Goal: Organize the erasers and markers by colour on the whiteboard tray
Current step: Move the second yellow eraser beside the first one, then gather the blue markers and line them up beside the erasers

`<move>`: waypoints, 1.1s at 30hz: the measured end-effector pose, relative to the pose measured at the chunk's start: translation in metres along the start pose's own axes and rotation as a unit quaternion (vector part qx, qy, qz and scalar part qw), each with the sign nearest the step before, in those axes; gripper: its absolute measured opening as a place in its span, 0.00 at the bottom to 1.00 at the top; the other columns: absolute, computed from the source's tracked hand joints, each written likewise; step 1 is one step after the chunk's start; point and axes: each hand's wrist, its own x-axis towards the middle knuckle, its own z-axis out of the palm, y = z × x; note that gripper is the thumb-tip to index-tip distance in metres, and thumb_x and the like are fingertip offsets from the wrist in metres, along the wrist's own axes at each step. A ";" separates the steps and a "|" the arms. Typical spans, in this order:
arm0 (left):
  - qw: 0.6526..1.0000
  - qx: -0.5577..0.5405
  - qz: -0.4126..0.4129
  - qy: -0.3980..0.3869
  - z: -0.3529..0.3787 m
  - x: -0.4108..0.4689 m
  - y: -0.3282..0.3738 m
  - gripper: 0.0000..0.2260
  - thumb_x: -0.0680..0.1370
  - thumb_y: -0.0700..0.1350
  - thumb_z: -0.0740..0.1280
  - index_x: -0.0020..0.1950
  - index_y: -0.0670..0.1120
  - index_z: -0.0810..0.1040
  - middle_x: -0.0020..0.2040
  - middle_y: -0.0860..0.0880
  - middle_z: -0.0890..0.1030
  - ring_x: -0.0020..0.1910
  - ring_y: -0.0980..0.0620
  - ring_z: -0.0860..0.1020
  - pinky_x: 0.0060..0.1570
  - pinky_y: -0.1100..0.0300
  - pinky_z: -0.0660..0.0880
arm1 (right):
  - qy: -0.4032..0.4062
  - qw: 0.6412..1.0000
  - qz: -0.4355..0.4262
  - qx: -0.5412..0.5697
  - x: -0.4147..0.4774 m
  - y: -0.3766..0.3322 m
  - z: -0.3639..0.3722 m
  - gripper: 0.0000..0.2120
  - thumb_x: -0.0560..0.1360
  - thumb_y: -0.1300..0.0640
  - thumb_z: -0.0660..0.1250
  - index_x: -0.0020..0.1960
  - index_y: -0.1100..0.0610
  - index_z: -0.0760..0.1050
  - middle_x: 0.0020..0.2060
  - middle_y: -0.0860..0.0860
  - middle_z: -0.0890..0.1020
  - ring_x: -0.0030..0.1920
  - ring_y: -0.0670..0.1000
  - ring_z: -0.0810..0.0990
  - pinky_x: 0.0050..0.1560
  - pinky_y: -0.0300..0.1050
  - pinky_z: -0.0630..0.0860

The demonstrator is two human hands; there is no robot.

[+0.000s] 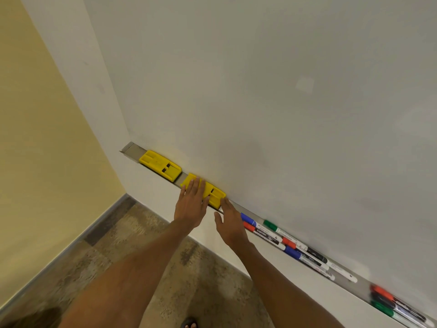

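Two yellow erasers lie on the metal whiteboard tray [132,149]. The first eraser [159,165] sits near the tray's left end. My left hand [191,205] rests flat on the second eraser [214,194], fingers spread over its left half. My right hand [230,224] touches that eraser's right end with its fingertips, fingers apart. Right of my hands lies a mixed bunch of markers: blue-capped [248,219], red-capped [248,226] and green-capped [270,225], then more red, blue and black ones [305,253]. A further group of red, black and green markers [387,303] lies at the far right.
The whiteboard [260,91] fills the wall above the tray. A yellow side wall [35,138] meets it at the left corner. Below is a mottled brown floor [142,233], with a sandalled foot [189,323] at the bottom edge.
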 end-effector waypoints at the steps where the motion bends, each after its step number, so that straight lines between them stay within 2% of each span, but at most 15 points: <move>1: 1.000 0.000 -0.004 -0.003 -0.001 0.001 -0.002 0.29 0.80 0.57 0.43 0.77 0.44 0.54 0.78 0.43 0.55 0.77 0.46 0.51 0.75 0.49 0.46 | -0.004 1.000 -0.002 0.001 0.002 -0.002 0.001 0.26 0.80 0.54 0.56 0.75 0.58 0.53 0.75 0.54 0.59 0.75 0.52 0.58 0.73 0.45 0.56; 6: 1.000 0.001 -0.012 -0.004 -0.004 0.007 -0.010 0.24 0.83 0.51 0.48 0.77 0.42 0.51 0.78 0.43 0.52 0.77 0.45 0.48 0.75 0.51 0.46 | -0.019 1.000 -0.005 0.009 0.007 -0.013 0.001 0.26 0.80 0.55 0.57 0.75 0.59 0.52 0.75 0.55 0.58 0.74 0.54 0.58 0.73 0.46 0.55; 17: 0.999 0.004 -0.035 0.012 -0.005 0.010 -0.015 0.24 0.83 0.51 0.48 0.77 0.44 0.51 0.78 0.45 0.52 0.77 0.47 0.49 0.76 0.49 0.47 | -0.035 0.999 -0.020 0.017 0.014 -0.017 0.003 0.27 0.80 0.55 0.58 0.75 0.58 0.52 0.75 0.54 0.58 0.74 0.54 0.58 0.73 0.47 0.55; 20: 0.999 0.011 -0.037 0.024 -0.003 0.010 -0.017 0.24 0.82 0.52 0.49 0.77 0.45 0.53 0.78 0.45 0.54 0.77 0.47 0.51 0.75 0.48 0.47 | -0.037 0.999 -0.027 0.015 0.014 -0.013 0.005 0.27 0.80 0.55 0.58 0.75 0.57 0.52 0.75 0.53 0.58 0.74 0.53 0.58 0.73 0.46 0.55; 23: 0.997 0.019 -0.037 0.068 -0.004 0.008 -0.011 0.22 0.82 0.50 0.54 0.74 0.42 0.62 0.75 0.42 0.62 0.76 0.44 0.58 0.74 0.45 0.51 | -0.014 0.999 -0.028 0.021 0.011 -0.006 0.003 0.24 0.80 0.55 0.58 0.74 0.57 0.56 0.74 0.53 0.62 0.74 0.52 0.60 0.73 0.46 0.57; 26: 0.990 0.041 0.019 0.133 -0.001 0.003 0.001 0.16 0.78 0.46 0.61 0.65 0.41 0.73 0.68 0.41 0.73 0.69 0.42 0.70 0.70 0.44 0.62 | 0.052 0.997 -0.042 0.034 0.005 0.006 -0.004 0.19 0.78 0.60 0.59 0.68 0.60 0.67 0.67 0.57 0.72 0.68 0.55 0.69 0.71 0.51 0.66; 28: 0.984 0.042 0.084 0.150 0.003 0.000 0.009 0.14 0.76 0.45 0.62 0.60 0.43 0.76 0.64 0.43 0.77 0.65 0.44 0.74 0.68 0.45 0.67 | 0.082 0.995 -0.050 0.029 0.001 0.017 -0.011 0.15 0.77 0.64 0.60 0.63 0.61 0.71 0.60 0.58 0.76 0.62 0.56 0.74 0.65 0.54 0.72; 33: 0.972 0.002 0.177 0.152 0.013 -0.006 0.038 0.11 0.73 0.40 0.67 0.55 0.43 0.78 0.58 0.43 0.80 0.59 0.44 0.77 0.62 0.48 0.73 | 0.113 0.993 -0.027 -0.016 -0.012 0.042 -0.034 0.12 0.76 0.64 0.61 0.59 0.60 0.74 0.57 0.57 0.77 0.59 0.56 0.74 0.61 0.47 0.71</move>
